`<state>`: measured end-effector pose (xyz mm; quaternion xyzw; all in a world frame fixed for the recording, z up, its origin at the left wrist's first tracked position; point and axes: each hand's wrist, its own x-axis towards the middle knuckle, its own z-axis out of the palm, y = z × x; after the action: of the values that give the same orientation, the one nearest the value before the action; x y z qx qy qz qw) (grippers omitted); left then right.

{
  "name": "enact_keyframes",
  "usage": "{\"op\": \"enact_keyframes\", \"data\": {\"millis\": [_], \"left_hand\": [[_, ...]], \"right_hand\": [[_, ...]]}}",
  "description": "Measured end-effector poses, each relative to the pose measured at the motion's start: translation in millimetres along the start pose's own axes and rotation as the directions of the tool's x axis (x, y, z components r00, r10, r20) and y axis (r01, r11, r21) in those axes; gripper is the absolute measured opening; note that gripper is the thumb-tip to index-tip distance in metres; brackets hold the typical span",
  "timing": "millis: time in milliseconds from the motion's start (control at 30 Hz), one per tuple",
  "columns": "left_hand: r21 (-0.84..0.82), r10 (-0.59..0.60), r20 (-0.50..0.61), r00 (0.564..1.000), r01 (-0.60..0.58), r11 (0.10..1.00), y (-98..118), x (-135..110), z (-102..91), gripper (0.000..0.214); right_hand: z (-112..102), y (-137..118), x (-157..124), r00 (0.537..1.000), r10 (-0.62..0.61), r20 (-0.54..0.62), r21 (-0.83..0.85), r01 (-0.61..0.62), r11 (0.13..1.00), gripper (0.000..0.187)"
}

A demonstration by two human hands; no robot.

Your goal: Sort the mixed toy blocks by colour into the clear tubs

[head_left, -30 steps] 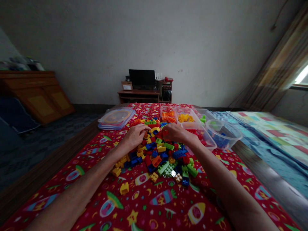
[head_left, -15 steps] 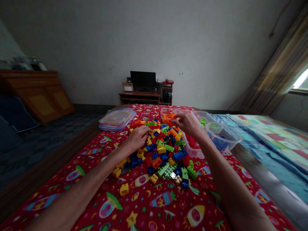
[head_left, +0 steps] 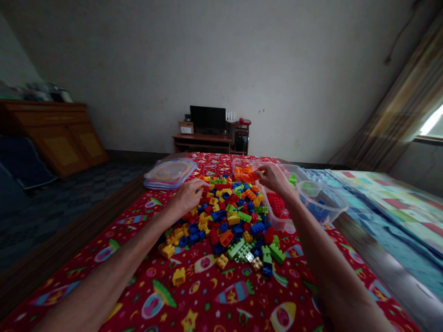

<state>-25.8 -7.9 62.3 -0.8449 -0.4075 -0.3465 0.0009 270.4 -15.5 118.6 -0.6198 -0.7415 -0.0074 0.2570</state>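
Observation:
A heap of toy building bricks [head_left: 233, 219] in red, yellow, blue, green and orange lies on the red patterned cloth. My left hand [head_left: 188, 197] is over the heap's far left side, fingers curled together; what they hold, if anything, is hidden. At the right, my right hand [head_left: 275, 179] pinches an orange building brick [head_left: 254, 176] at the near edge of a clear box holding orange bricks [head_left: 243, 171]. Under and beside the right wrist, red bricks [head_left: 277, 205] lie in a clear plastic box [head_left: 284, 224].
A clear round-rimmed tub [head_left: 337, 207] with blue bricks stands at the right, near green bricks [head_left: 292, 179] in another clear container. Stacked plastic lids [head_left: 169, 173] lie at the far left. A bed [head_left: 391, 203] adjoins the right side; a monitor [head_left: 207, 120] stands beyond.
My left hand has drawn back to the left across the heap, uncovering more yellow and blue bricks. My right hand stays near the orange bricks, shifted slightly right. The view has tilted slightly.

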Motion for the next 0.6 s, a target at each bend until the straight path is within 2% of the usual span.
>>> {"op": "enact_keyframes", "data": {"millis": [100,233,300,367,533,600], "left_hand": [[0.015,0.001,0.001,1.000,-0.001,1.000,-1,0,-0.8,0.031],[0.018,0.019,0.003,1.000,-0.019,1.000,-3,0,-0.4,0.031],[0.022,0.012,0.012,1.000,-0.012,1.000,-5,0,0.4,0.030],[0.030,-0.005,0.024,1.000,0.005,1.000,-7,-1,1.8,0.030],[0.049,-0.064,0.079,0.995,0.060,0.997,-9,-2,6.6,0.030],[0.066,-0.086,0.100,0.991,0.080,0.995,-11,-3,8.7,0.031]], "right_hand": [[1,-6,31,0.995,0.087,-0.046,0.054,-0.085,0.995,0.032],[1,-12,56,0.987,0.162,0.017,0.120,-0.163,0.979,0.033],[1,-17,52,0.994,0.110,-0.013,0.098,-0.108,0.989,0.032],[4,-25,38,0.999,0.009,-0.032,0.071,-0.006,0.997,0.031],[17,-51,0,0.976,-0.178,0.126,0.094,0.167,0.982,0.028],[26,-58,-10,0.962,-0.231,0.146,0.105,0.218,0.970,0.027]]}}
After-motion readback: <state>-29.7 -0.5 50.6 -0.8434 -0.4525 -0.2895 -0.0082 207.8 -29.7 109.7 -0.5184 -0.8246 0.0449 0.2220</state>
